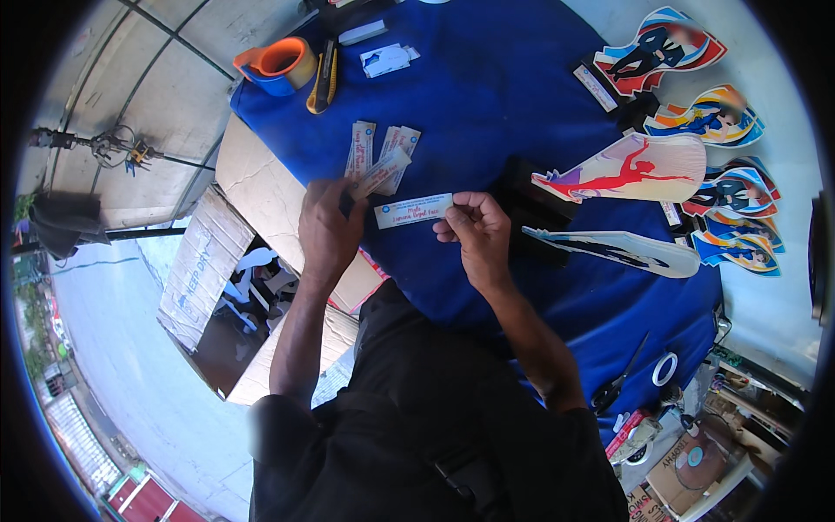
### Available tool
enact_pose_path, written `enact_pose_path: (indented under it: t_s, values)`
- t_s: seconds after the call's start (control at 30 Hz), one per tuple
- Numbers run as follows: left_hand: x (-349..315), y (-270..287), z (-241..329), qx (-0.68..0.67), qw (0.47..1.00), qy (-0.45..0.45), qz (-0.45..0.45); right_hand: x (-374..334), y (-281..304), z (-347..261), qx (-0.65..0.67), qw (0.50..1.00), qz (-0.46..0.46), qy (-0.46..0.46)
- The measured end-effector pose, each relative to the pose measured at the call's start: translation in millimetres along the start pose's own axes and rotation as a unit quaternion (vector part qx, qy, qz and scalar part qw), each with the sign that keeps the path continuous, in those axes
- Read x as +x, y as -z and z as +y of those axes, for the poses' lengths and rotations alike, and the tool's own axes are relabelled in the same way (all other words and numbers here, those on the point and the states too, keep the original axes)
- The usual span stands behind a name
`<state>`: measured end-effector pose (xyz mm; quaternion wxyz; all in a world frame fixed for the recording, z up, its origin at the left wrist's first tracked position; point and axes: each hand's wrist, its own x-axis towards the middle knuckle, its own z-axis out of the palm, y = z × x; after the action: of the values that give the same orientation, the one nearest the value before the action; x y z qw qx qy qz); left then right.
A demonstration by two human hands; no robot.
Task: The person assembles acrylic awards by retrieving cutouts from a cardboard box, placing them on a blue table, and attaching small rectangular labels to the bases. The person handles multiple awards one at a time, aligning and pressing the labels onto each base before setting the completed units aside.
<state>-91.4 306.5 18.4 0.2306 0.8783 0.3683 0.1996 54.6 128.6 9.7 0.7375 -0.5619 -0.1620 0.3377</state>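
Observation:
My right hand (479, 233) pinches the right end of a white printed label strip (409, 211) between thumb and fingers. The strip lies level above the blue cloth. My left hand (333, 222) has its fingers curled at the lower end of another label strip (384, 173), which slants up to the right. Its fingertips are partly hidden by the back of the hand. Behind that strip, more label strips (360, 145) lie loosely fanned on the cloth.
A blue cloth (470, 113) covers the table. Tape in an orange-and-blue dispenser (283, 68) and a yellow utility knife (323, 80) sit at the far left. Cut-out figure plaques (631, 170) stand along the right. Scissors (609, 393) lie near right. An open cardboard box (202, 270) is at left.

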Motion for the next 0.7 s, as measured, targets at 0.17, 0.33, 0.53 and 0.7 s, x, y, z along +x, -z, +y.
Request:
enact_pose_path:
  t_s: [0.17, 0.33, 0.53, 0.7]
  values:
    - [0, 1, 3, 0.006, 1.0, -0.016, 0.011, -3, -1, -2, 0.009, 1.0, -0.001, 0.006]
    - [-11, 14, 16, -0.046, 0.995, -0.082, -0.018, -23, 1, -10, 0.01, 1.0, 0.007, 0.028]
    - [-21, 12, 29, -0.028, 0.981, -0.155, -0.113, -72, 23, -20, 0.027, 0.995, 0.078, 0.06]
    - [-19, 8, 41, -0.037, 0.982, -0.154, -0.103, -94, 46, -19, 0.006, 0.989, 0.137, 0.052]
